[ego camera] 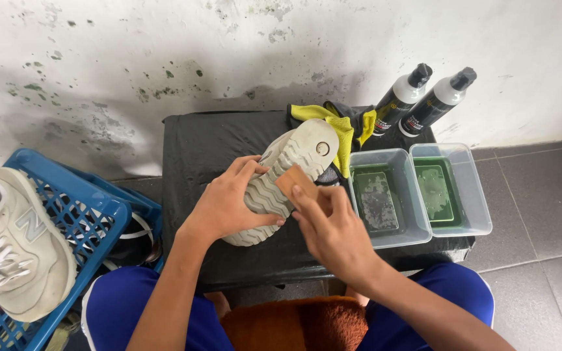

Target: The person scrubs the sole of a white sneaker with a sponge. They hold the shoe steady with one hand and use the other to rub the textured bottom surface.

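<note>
Your left hand grips the upturned shoe while your right hand presses a brush on its sole, second shoe waiting.

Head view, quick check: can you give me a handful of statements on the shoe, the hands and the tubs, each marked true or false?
1. The left hand holds the shoe sole up. True.
2. The right hand presses a wooden brush against the sole. True.
3. The two clear tubs are dry. False: both hold greenish liquid.
4. The two spray bottles lie flat on the floor. False: they stand at the back of the black table, by the wall.
5. A second pale shoe rests on the blue basket. True.
</note>
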